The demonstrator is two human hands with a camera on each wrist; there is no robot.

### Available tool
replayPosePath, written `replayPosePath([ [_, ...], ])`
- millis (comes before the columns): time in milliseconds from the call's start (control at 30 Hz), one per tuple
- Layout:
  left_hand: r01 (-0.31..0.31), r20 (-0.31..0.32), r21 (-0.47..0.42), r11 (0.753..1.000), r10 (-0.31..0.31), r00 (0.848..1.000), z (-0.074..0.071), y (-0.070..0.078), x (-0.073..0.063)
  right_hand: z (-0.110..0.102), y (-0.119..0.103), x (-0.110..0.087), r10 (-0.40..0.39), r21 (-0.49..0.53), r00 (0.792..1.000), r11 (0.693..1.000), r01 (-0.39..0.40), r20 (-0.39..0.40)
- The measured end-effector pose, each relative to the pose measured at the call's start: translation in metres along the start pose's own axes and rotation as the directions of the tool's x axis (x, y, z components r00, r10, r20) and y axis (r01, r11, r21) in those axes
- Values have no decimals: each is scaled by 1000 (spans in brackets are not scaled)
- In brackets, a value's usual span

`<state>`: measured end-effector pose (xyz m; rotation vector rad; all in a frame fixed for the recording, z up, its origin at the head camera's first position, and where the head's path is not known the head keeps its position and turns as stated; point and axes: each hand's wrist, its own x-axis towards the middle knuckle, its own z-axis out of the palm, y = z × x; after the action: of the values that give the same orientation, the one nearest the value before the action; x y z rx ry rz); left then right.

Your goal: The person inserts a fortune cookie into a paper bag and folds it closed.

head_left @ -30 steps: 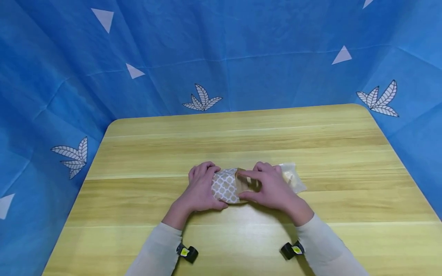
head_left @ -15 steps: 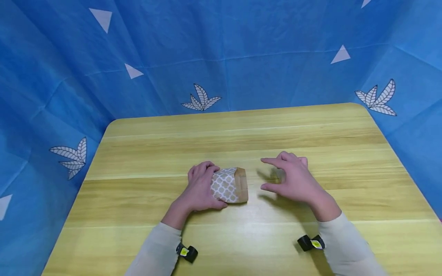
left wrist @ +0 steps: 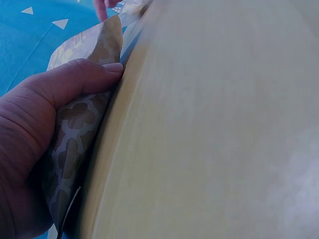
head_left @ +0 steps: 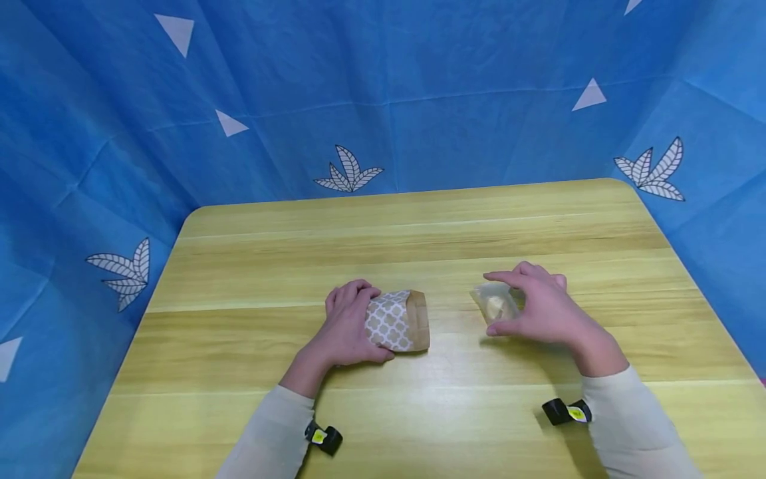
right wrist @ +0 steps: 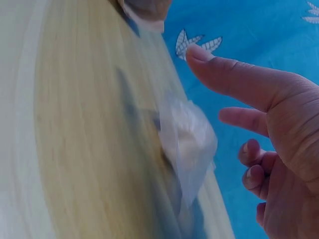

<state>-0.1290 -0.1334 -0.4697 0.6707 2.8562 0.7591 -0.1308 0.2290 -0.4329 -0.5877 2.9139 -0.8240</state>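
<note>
A brown paper bag (head_left: 390, 322) with a white lattice pattern lies on its side, its folded plain-brown mouth facing right. My left hand (head_left: 347, 326) grips its closed end from the left; the thumb lies along the near side, plain to see in the left wrist view on the patterned paper (left wrist: 75, 124). Farther right is a small translucent packet (head_left: 495, 303) with something pale inside. My right hand (head_left: 538, 306) arches beside it, thumb and forefinger spread wide. Seen from the right wrist, the packet (right wrist: 187, 142) sits apart from the thumb, and the other fingers curl loosely.
Both hands work over a light wooden table (head_left: 419, 233). A blue patterned cloth (head_left: 479, 126) hangs behind its far edge and at both sides. Black cameras are strapped at the left wrist (head_left: 326, 438) and right wrist (head_left: 559, 411).
My right hand has come away from the bag's mouth, moving right to the packet, which now shows between thumb and forefinger. The left hand and paper bag have stayed in place.
</note>
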Motion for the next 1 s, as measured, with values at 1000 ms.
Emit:
replayPosePath([
  [1000, 1, -7, 8, 1000, -1, 1000, 3, -2, 0, 9, 22, -6, 33, 77, 999, 996, -35, 16],
])
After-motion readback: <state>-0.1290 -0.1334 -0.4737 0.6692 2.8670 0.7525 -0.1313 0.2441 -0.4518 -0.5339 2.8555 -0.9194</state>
